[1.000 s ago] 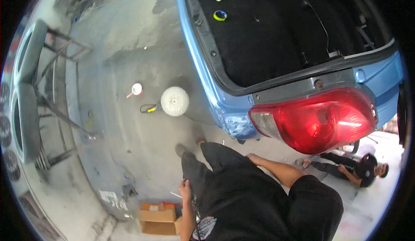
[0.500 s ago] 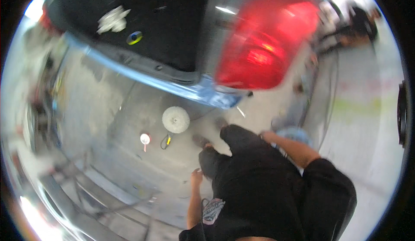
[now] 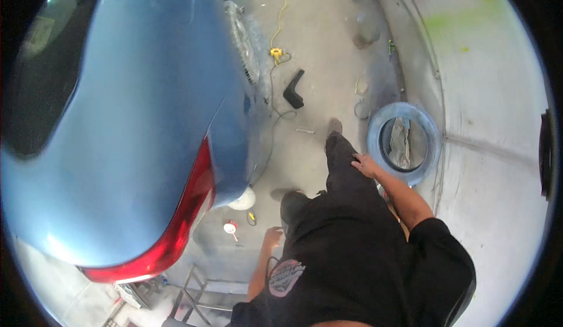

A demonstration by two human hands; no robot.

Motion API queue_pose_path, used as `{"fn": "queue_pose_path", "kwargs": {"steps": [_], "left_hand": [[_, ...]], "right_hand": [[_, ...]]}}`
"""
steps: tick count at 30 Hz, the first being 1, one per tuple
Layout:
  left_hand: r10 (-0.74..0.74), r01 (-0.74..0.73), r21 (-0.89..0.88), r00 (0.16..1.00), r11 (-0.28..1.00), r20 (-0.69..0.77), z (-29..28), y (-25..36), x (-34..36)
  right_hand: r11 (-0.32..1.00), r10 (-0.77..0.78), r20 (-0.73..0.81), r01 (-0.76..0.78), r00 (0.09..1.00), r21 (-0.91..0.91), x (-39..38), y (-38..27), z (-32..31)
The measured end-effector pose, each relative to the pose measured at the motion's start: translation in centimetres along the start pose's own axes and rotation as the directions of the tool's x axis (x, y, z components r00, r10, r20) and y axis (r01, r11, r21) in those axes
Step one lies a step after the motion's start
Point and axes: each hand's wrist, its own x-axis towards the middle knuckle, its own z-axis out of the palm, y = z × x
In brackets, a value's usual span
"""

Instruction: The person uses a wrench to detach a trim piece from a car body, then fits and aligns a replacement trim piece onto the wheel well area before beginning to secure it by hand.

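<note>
My left hand (image 3: pixel 273 236) hangs beside my left leg, fingers loosely open with nothing visible in them. My right hand (image 3: pixel 365 165) lies open on my right thigh, near a large light-blue tyre (image 3: pixel 431 139) by the wall. On my left is the side of a light-blue car (image 3: pixel 135 104) with a red tail light (image 3: pixel 173 239). Low beside it, a round white pad (image 3: pixel 245 199), a yellow-and-black tool (image 3: pixel 252 218) and a white cup with a stick (image 3: pixel 230 226) rest on the floor, left of my feet.
Ahead along the floor are a black angled part (image 3: pixel 295 91), a yellow tool (image 3: pixel 275 54) with a cable and small scattered items. A paint-marked white wall (image 3: pixel 481 80) runs along my right. A metal frame (image 3: pixel 193 292) stands low at the left behind me.
I have turned and stepped from facing the car's rear to facing along its side, now on my left. The co-worker seen earlier is no longer in view.
</note>
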Motion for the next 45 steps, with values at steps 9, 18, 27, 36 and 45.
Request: {"fn": "queue_pose_path", "kwargs": {"steps": [9,18,27,36,45], "left_hand": [[-0.628,0.345,-0.815,0.778,0.465,-0.029,-28.9,13.6,26.2],[-0.478,0.394,-0.598,0.878,0.698,0.02,-48.4,9.3,46.9],[-0.599,0.388,-0.625,0.784,0.677,-0.163,-87.3,2.8,70.6],[-0.499,0.008,-0.69,0.696,0.724,-0.516,-128.6,1.8,96.2],[-0.695,0.44,-0.712,0.712,0.548,-0.095,-138.2,-2.7,101.8]], "right_hand": [[0.98,-0.168,0.116,0.153,0.979,0.129,14.9,7.1,-22.1],[0.984,-0.161,-0.063,0.165,0.985,0.066,39.1,3.8,-40.0],[0.754,0.348,0.522,-0.563,0.779,0.338,48.1,8.1,-54.0],[0.825,0.248,0.293,-0.36,0.923,0.436,82.8,3.0,-75.8],[0.953,-0.263,-0.278,0.294,0.924,0.076,121.0,-27.2,-124.6]]}}
